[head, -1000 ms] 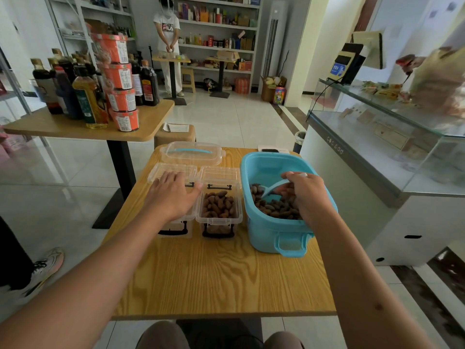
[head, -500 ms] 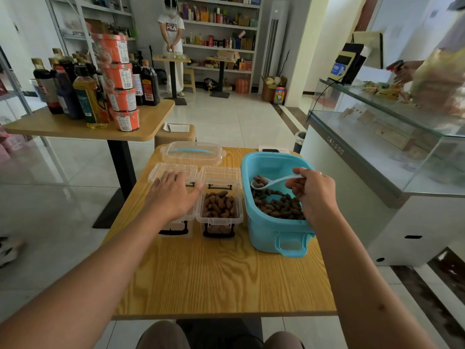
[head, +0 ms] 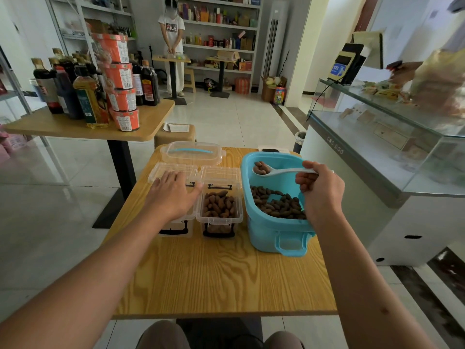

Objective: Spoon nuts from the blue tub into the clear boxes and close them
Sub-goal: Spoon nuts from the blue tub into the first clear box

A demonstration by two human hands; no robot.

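Note:
The blue tub (head: 266, 230) stands on the right of the wooden table (head: 221, 278) with brown nuts (head: 276, 205) in its bottom. My right hand (head: 320, 191) grips a white spoon (head: 281, 171) held level above the tub, its bowl loaded with a few nuts. Left of the tub stands a clear box (head: 219, 217) with its hinged lid (head: 221, 176) open, partly filled with nuts. My left hand (head: 173, 193) rests flat, fingers spread, on the other clear box (head: 176, 229) beside it, hiding most of it.
The tub's clear lid (head: 192, 153) with a blue handle lies at the table's far edge, and a phone (head: 270, 149) lies behind the tub. A second table (head: 75, 127) with bottles and stacked orange cups stands at left. A glass counter (head: 377, 157) runs along the right.
My right hand has lifted the spoon out of the nuts with a load and raised it over the back of the tub. My left hand has stayed on the left box.

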